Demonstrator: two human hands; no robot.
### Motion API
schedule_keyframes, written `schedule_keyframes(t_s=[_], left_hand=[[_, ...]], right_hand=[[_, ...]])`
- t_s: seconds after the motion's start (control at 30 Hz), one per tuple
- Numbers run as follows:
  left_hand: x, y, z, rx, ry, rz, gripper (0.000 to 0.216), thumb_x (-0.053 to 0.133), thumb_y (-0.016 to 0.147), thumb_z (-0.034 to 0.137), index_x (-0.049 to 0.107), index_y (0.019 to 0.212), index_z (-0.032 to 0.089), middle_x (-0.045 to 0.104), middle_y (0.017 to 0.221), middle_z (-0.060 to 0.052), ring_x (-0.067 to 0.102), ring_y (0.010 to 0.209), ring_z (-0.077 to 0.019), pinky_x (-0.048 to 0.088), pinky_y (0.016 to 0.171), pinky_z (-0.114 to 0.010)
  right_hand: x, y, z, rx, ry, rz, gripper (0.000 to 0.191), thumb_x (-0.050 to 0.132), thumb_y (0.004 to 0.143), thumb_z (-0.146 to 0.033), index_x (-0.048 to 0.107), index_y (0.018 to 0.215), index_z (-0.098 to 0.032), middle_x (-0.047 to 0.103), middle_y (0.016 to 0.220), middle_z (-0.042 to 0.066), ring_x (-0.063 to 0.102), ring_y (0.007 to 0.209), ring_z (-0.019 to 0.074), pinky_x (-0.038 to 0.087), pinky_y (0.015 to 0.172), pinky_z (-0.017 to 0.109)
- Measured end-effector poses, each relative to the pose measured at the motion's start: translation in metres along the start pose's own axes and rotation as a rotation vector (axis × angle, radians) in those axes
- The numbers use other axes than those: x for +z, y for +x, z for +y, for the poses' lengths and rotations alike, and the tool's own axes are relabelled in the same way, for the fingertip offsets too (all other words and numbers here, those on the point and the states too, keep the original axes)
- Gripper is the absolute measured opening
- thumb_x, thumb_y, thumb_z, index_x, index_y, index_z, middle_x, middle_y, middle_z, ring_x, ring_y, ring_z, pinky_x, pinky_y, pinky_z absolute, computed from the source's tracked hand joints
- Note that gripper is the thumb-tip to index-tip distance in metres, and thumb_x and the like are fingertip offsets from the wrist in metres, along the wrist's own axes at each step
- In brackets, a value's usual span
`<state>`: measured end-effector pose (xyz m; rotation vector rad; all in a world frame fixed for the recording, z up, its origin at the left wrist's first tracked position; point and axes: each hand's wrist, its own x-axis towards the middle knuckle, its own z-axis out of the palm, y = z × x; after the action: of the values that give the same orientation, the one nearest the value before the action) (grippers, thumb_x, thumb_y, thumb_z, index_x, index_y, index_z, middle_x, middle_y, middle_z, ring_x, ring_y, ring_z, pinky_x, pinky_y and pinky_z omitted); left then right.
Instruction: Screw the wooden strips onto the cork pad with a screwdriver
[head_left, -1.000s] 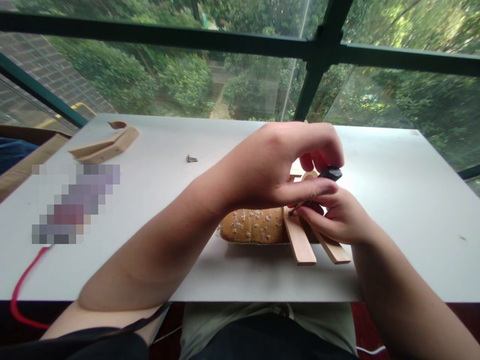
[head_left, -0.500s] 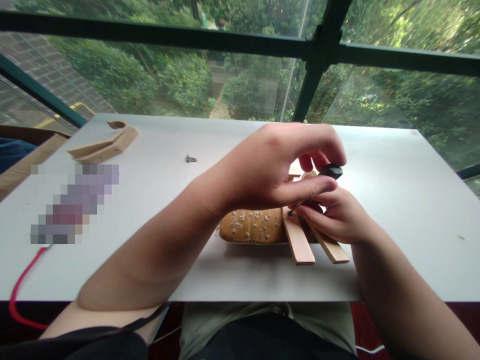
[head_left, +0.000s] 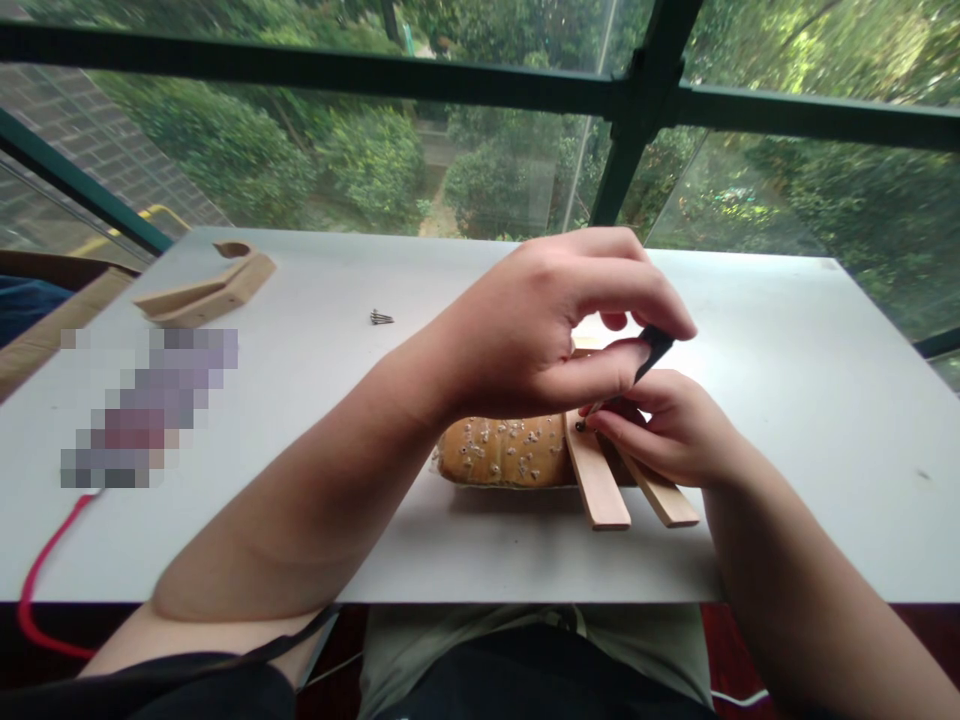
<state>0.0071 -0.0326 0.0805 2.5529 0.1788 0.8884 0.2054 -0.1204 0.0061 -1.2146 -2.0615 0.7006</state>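
Note:
My left hand (head_left: 559,325) reaches across my body and pinches the black handle of a small screwdriver (head_left: 651,352) between thumb and fingers. Its thin shaft slants down to a screw at the top of a wooden piece (head_left: 596,480) with two flat legs. My right hand (head_left: 667,430) is closed around that wooden piece just under the screwdriver tip, steadying it. A seeded bread roll (head_left: 506,452) lies on the white table (head_left: 300,400) directly left of the wooden legs, touching them.
A second wooden piece (head_left: 210,288) with a round hole lies at the table's far left. A few loose screws (head_left: 382,318) sit mid-table. A red cable (head_left: 41,570) curls off the near left edge. A blurred object (head_left: 146,405) lies left. Windows stand behind.
My left hand has rolled the screwdriver handle between its fingers, and the fingers now sit slightly higher. The right hand and wooden piece have stayed put.

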Motion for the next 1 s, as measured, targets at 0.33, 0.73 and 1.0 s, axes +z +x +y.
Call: schedule_keyframes(t_s=[0.33,0.73,1.0], left_hand=[[0.0004,0.0017,0.0025,0.012,-0.064,0.016,0.018,0.059,0.091,0.022,0.072,0.103,0.02,0.071,0.096,-0.002,0.066,0.088,-0.0118,0.052,0.082,-0.024],[0.0014,0.0005,0.0017,0.0,-0.074,-0.012,0.021,0.054,0.093,0.023,0.07,0.105,0.022,0.072,0.104,-0.003,0.067,0.093,-0.0146,0.053,0.085,-0.026],[-0.0011,0.002,0.0025,0.025,-0.05,-0.019,0.019,0.06,0.091,0.03,0.072,0.105,0.024,0.07,0.106,-0.005,0.068,0.096,-0.0168,0.056,0.087,-0.028]], right_hand=[[0.0018,-0.0026,0.0006,0.007,-0.029,0.019,0.01,0.061,0.084,-0.012,0.066,0.091,-0.018,0.069,0.082,0.004,0.063,0.074,0.0179,0.048,0.063,0.029],[-0.0001,0.0006,0.0007,-0.041,0.009,0.028,0.013,0.062,0.085,-0.011,0.069,0.091,-0.019,0.073,0.088,0.005,0.068,0.085,0.0207,0.053,0.074,0.032],[-0.0036,0.0044,0.0006,-0.071,-0.077,-0.023,0.012,0.062,0.086,-0.015,0.069,0.095,-0.02,0.072,0.086,0.006,0.067,0.083,0.0224,0.052,0.073,0.035]])
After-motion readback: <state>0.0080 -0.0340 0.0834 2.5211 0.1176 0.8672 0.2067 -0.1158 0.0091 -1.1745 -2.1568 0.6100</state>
